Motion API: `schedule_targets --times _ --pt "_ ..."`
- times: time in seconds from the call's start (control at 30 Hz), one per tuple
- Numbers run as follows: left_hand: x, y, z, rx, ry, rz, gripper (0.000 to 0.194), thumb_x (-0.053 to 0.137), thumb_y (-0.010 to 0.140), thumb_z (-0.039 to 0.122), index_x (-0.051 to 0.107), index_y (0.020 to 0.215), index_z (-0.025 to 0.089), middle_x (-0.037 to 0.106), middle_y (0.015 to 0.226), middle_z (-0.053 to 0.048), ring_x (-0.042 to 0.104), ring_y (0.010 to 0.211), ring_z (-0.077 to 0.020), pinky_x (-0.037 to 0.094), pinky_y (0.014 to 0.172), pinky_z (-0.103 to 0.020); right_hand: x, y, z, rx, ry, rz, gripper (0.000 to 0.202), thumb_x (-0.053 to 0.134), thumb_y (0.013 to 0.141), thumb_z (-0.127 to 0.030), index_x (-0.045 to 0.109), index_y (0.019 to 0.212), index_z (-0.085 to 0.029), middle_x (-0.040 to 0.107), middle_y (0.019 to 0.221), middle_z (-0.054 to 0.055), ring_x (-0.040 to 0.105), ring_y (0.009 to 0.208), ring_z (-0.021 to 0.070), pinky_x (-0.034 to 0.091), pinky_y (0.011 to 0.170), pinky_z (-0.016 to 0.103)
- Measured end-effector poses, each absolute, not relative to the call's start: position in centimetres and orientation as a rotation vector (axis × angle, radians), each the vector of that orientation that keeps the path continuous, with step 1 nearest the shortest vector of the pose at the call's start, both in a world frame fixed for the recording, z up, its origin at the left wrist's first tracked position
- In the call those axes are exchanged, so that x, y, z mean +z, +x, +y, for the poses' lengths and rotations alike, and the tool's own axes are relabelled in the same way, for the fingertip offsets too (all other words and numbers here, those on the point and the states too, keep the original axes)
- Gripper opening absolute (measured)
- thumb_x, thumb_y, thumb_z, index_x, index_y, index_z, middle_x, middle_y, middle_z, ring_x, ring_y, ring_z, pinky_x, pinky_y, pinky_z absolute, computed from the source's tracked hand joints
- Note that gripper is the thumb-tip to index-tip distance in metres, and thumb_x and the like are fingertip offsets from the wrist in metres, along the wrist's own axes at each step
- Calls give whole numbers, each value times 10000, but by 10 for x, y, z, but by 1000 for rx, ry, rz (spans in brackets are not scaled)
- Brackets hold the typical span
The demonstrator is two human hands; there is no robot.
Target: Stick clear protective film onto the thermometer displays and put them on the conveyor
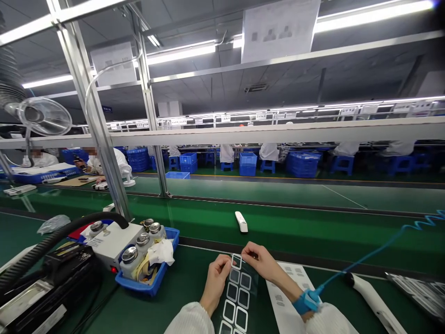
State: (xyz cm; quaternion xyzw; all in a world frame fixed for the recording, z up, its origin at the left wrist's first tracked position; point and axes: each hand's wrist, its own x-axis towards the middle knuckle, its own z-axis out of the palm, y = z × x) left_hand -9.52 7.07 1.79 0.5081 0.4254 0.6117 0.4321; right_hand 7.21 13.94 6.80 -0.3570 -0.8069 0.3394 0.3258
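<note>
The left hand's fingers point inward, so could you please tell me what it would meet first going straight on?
The left hand would meet the clear sheet at its fingertips first; beyond it, the right hand looks next, though depth is unclear.

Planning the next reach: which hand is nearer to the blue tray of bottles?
Left. The left hand is apart from the blue tray, to its right; the right hand is farther right, across the clear sheet.
</note>
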Motion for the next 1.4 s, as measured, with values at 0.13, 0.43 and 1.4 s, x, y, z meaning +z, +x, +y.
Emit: schedule_targets --times 0.13,0.43,1.4 --pt "18 -94 70 1509 1267 1075 390 589 816 528 690 775 153 571 840 -46 535 827 -176 425 780 -268 72 71 137 861 -903 -2137 207 495 830 -324 555 687 -187 523 666 -16 453 609 134 361 577 262" --pt "16 -96 73 1553 1159 1162 424 601 792 562 680 756 148 578 746 -21 502 723 -147 404 714 -259 78 80 117 635 -823 -2034 270 406 957 -370 535 779 -213 549 791 27 502 736 181 406 684 318" --pt "11 -78 67 1402 1074 1217 519 644 713 626 446 553 173 342 545 60 283 539 -84 249 512 -216 25 72 115 1487 -830 -1650 677 631 693 -252 404 1324 -154 604 671 -44 552 631 141 379 603 261"
